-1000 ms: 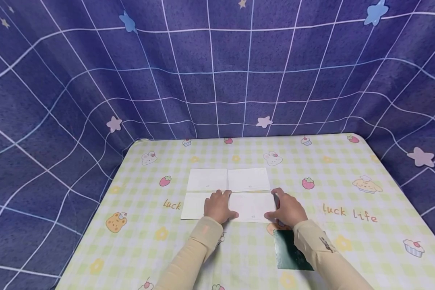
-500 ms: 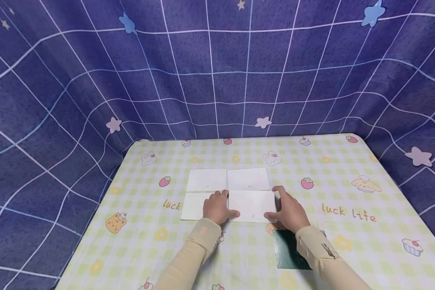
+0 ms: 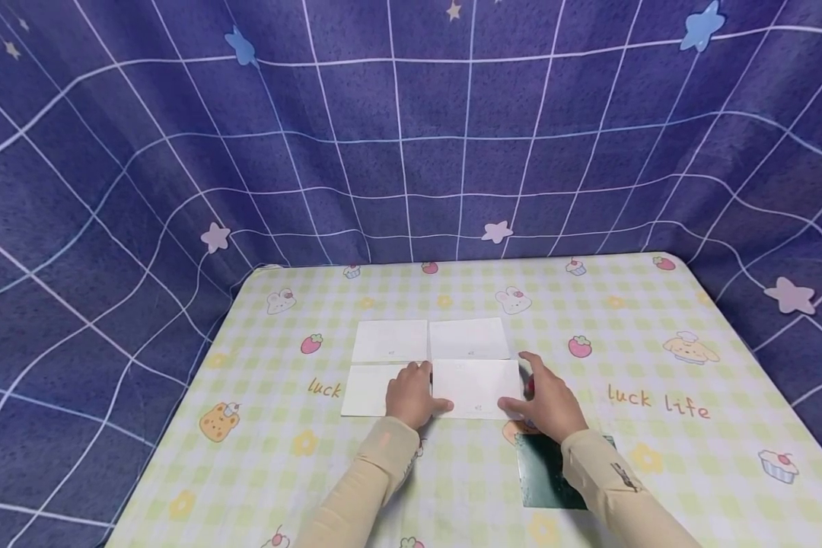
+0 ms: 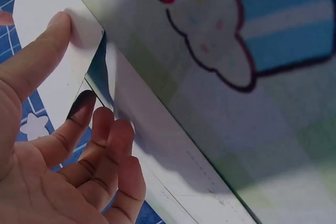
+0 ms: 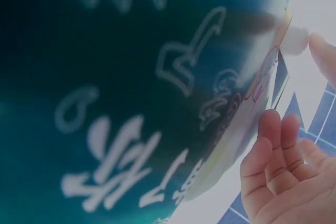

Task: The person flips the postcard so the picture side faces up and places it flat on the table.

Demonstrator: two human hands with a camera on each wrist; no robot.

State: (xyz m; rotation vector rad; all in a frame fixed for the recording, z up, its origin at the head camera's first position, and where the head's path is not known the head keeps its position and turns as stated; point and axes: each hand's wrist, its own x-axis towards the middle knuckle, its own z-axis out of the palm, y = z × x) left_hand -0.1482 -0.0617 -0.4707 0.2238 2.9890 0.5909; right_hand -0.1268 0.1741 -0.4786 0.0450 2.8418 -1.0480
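Several white rectangular cards lie in two rows on the tablecloth: a far left card [image 3: 390,340], a far right card [image 3: 469,339], a near left card [image 3: 366,390] and a near right card [image 3: 476,388]. My left hand [image 3: 409,394] covers part of the near left card and holds the near right card's left side, thumb on top and index finger by the edge. In the left wrist view, a dark teal underside [image 4: 100,72] shows beneath that card's corner. My right hand [image 3: 551,397] rests its thumb on the card's right side; its index finger stretches past the far corner, apart from it.
A dark green card [image 3: 548,476] with a glossy face lies under my right forearm, partly hidden by the sleeve. White characters on it show in the right wrist view. A checked tablecloth [image 3: 240,487] covers the table; a blue grid curtain [image 3: 431,167] hangs behind and at both sides.
The near right card has shifted slightly away from me, closing the gap to the far right card. My right index finger has straightened away from its corner. My left hand barely moved.
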